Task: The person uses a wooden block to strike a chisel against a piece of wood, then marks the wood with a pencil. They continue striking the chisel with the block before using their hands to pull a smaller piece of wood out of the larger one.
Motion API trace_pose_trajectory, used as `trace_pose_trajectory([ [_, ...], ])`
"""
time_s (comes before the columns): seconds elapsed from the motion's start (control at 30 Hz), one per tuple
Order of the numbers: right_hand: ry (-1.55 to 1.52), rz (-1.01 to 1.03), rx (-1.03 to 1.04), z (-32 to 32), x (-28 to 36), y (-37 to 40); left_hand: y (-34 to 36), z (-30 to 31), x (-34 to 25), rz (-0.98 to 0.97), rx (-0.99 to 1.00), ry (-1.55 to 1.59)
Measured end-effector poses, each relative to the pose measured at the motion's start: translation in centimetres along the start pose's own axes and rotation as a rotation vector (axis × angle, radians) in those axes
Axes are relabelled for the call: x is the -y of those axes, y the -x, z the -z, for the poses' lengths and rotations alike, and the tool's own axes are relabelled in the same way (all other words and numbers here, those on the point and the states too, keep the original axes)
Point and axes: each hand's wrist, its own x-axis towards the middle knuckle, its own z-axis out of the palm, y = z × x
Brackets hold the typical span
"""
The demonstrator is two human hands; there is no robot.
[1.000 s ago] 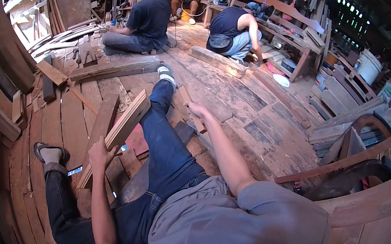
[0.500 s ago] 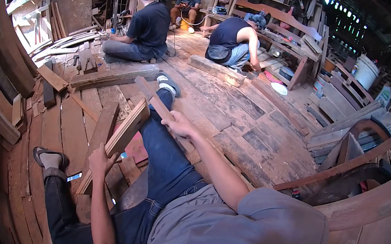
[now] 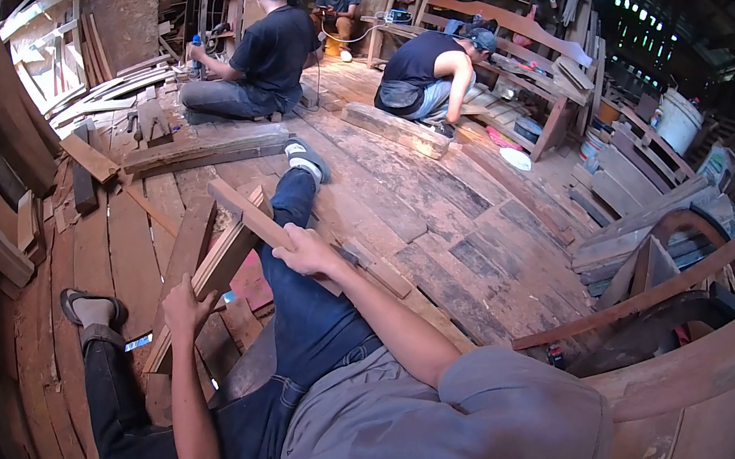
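Above the leg (image 3: 304, 310), right hand (image 3: 308, 252) gripping strip (image 3: 247, 215), now swung over plank (image 3: 219, 267), left hand (image 3: 186, 305) clasping plank

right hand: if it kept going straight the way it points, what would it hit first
Probably the top end of the tilted plank held by the left hand: the right hand, gripping a wooden strip, points up-left at it. Depth is unclear, so it might pass above.

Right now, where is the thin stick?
Head view, left of centre: the right hand holds the thin stick over the leg, beside the plank in the left hand.
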Motion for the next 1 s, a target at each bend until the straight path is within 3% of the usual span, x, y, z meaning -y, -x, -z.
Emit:
trace_pose_trajectory([
  [0.37, 0.064, 0.022, 0.068, -2.3, -0.4, 0.4, -0.4, 0.1, 0.5, 0.026, 0.024, 0.049],
  [0.57, 0.296, 0.061, -0.031, -1.9, 1.0, 1.4, -0.1, 0.1, 0.2, 0.009, 0.017, 0.042],
  [0.6, 0.416, 0.01, -0.025, -1.2, 2.5, 2.1, 0.1, 0.2, 0.0, 0.021, 0.019, 0.042],
  [0.7, 0.374, -0.058, -0.045, -2.9, 0.4, 1.2, 0.0, -1.2, 0.6, -0.024, 0.002, 0.061],
  [0.9, 0.499, 0.045, 0.189, -2.4, 4.4, 5.0, 0.1, -0.5, 0.3, -0.021, 0.029, 0.023],
  [1.0, 0.502, -0.07, 0.057, -1.9, -2.7, 0.0, 0.4, -0.6, 0.2, -0.023, 0.02, 0.041],
])
